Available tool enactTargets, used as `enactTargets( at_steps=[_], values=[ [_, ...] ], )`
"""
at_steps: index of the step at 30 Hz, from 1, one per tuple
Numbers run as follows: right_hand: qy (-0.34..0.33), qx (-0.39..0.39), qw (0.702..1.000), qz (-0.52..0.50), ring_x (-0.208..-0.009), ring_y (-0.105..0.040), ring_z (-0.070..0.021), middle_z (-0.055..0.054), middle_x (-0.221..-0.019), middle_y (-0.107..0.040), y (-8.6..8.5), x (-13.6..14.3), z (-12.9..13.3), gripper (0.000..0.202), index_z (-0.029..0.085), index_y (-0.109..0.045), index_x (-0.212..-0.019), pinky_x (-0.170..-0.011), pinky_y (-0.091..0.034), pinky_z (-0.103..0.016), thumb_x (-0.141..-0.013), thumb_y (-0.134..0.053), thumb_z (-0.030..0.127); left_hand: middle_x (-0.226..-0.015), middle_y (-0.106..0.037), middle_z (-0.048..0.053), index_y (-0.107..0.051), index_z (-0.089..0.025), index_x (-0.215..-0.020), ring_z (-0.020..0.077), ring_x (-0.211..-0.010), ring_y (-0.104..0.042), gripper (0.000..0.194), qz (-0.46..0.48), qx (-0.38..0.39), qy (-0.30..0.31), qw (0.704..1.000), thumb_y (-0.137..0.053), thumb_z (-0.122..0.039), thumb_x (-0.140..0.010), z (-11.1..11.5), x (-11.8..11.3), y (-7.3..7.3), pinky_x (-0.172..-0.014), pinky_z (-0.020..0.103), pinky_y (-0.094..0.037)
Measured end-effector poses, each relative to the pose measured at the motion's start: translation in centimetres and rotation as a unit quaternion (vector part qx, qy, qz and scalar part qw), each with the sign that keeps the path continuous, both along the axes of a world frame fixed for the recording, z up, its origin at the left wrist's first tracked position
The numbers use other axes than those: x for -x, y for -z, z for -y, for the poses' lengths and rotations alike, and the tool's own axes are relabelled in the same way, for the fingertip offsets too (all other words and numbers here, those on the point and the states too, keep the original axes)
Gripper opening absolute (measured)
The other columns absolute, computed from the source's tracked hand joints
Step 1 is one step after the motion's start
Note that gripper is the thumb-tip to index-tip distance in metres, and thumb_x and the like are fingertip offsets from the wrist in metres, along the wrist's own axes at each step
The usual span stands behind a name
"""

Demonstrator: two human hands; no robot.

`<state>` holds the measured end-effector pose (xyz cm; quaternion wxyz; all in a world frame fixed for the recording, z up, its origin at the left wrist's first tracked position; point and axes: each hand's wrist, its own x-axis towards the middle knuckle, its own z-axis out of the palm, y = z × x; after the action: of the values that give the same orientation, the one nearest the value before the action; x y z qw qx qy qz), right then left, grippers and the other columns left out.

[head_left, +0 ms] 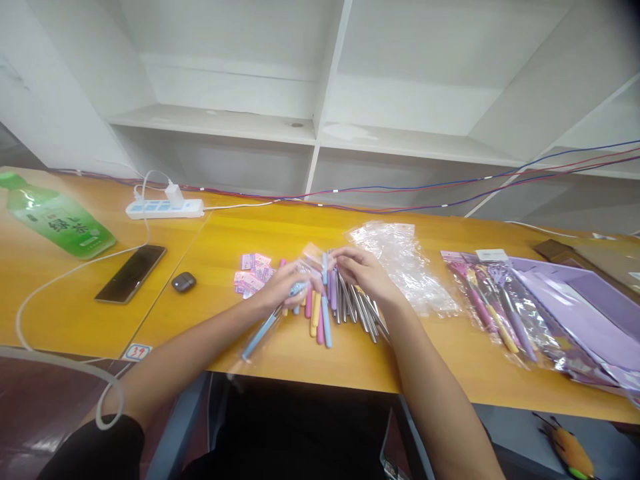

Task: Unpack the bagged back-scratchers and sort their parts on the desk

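Left hand clamped on a clear bag containing a blue-handled utensil, right hand near it, finger closure indeterminable; coloured handles and metal rods lie loose, filled packets to the right, apparently unfilled bags between.

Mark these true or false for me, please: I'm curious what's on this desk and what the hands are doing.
1. The phone lies left of the mouse. True.
2. Nothing is plugged into the power strip. False: a white plug sits in it.
3. The left hand holds a blue-handled item in clear wrapping. True.
4. The metal rods lie left of the loose coloured handles. False: they lie to the right.
5. The clear bags lie beyond the phone, at the far left. False: they lie right of the small cards.
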<state>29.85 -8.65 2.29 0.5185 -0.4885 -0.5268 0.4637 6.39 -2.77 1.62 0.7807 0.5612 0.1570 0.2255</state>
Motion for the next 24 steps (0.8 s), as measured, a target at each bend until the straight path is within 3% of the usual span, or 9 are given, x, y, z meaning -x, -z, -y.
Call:
enactTargets(
  at_steps=[2, 4, 6, 9, 12, 16, 20, 24],
  values=[
    [-0.096, 0.05, 0.994, 0.018, -0.045, -0.038, -0.0044, -0.004, -0.091, -0.076, -0.5, 1.0, 0.6, 0.025, 0.018, -0.072, -0.106, -0.041, -0.027, -0.021, -0.095, -0.066, 0.04, -0.044, -0.035, -0.011, -0.066, -0.015, -0.096, 0.0058, -0.035, -0.026, 0.032, 0.075, 0.022, -0.106, 0.991, -0.066, -0.047, -0.099, -0.5, -0.2, -0.1, -0.039, 0.02, -0.021],
    [-0.185, 0.099, 0.977, 0.038, -0.047, -0.044, -0.0052, -0.005, -0.093, -0.076, -0.6, 2.8, 1.1, 0.03, 0.018, -0.071, -0.109, -0.04, -0.031, -0.021, -0.096, -0.067, 0.044, -0.048, -0.036, -0.01, -0.065, -0.016, -0.098, 0.0062, -0.041, -0.031, 0.035, 0.129, 0.052, -0.181, 0.974, -0.068, -0.05, -0.1, -1.0, -0.2, -0.5, -0.043, 0.018, -0.027],
    [-0.223, 0.123, 0.966, 0.037, -0.048, -0.049, -0.0063, -0.002, -0.087, -0.075, -0.2, 4.8, 1.4, 0.035, 0.019, -0.068, -0.111, -0.041, -0.037, -0.02, -0.095, -0.071, 0.05, -0.055, -0.043, -0.008, -0.065, -0.016, -0.102, 0.0074, -0.047, -0.04, 0.04, 0.146, 0.088, -0.212, 0.962, -0.071, -0.055, -0.097, -1.1, -0.2, -0.8, -0.048, 0.018, -0.036],
    [-0.216, 0.121, 0.969, 0.013, -0.043, -0.05, -0.0077, 0.005, -0.067, -0.066, 0.8, 7.2, 1.4, 0.037, 0.021, -0.062, -0.101, -0.038, -0.038, -0.019, -0.093, -0.074, 0.055, -0.072, -0.06, -0.001, -0.064, -0.017, -0.113, 0.0111, -0.059, -0.055, 0.05, 0.122, 0.098, -0.213, 0.964, -0.073, -0.062, -0.094, -0.9, -0.3, -0.5, -0.054, 0.022, -0.047],
    [-0.172, 0.09, 0.981, -0.004, -0.04, -0.052, -0.0096, 0.006, -0.061, -0.063, 1.2, 7.7, 1.1, 0.04, 0.021, -0.061, -0.096, -0.038, -0.041, -0.021, -0.092, -0.074, 0.058, -0.106, -0.071, 0.006, -0.06, -0.021, -0.125, 0.0157, -0.082, -0.068, 0.056, 0.094, 0.034, -0.201, 0.974, -0.076, -0.062, -0.091, -0.7, -0.5, 0.7, -0.069, 0.027, -0.057],
    [-0.003, -0.007, 0.999, -0.039, -0.044, -0.057, -0.0125, 0.005, -0.064, -0.063, 0.4, 5.8, 0.9, 0.04, 0.021, -0.066, -0.103, -0.039, -0.044, -0.024, -0.092, -0.074, 0.059, -0.129, -0.067, 0.009, -0.061, -0.021, -0.129, 0.0227, -0.114, -0.067, 0.059, 0.015, -0.084, -0.161, 0.983, -0.082, -0.057, -0.087, -1.0, -0.7, 2.3, -0.096, 0.035, -0.056],
    [0.129, -0.092, 0.986, -0.057, -0.043, -0.053, -0.0121, 0.003, -0.061, -0.06, -0.6, 3.9, 0.9, 0.044, 0.02, -0.072, -0.104, -0.04, -0.045, -0.026, -0.1, -0.062, 0.064, -0.122, -0.07, 0.011, -0.064, -0.019, -0.124, 0.0253, -0.108, -0.07, 0.056, -0.059, -0.128, -0.062, 0.988, -0.084, -0.054, -0.086, -1.4, -0.8, 3.4, -0.089, 0.036, -0.057],
    [0.179, -0.168, 0.967, -0.064, -0.048, -0.052, -0.01, 0.0, -0.074, -0.064, -1.2, 3.0, 1.2, 0.044, 0.022, -0.073, -0.12, -0.04, -0.041, -0.024, -0.103, -0.059, 0.06, -0.1, -0.071, 0.007, -0.062, -0.018, -0.119, 0.0193, -0.081, -0.072, 0.052, -0.069, -0.128, 0.002, 0.989, -0.083, -0.055, -0.087, -1.5, -0.9, 4.0, -0.072, 0.032, -0.057]
  ],
)
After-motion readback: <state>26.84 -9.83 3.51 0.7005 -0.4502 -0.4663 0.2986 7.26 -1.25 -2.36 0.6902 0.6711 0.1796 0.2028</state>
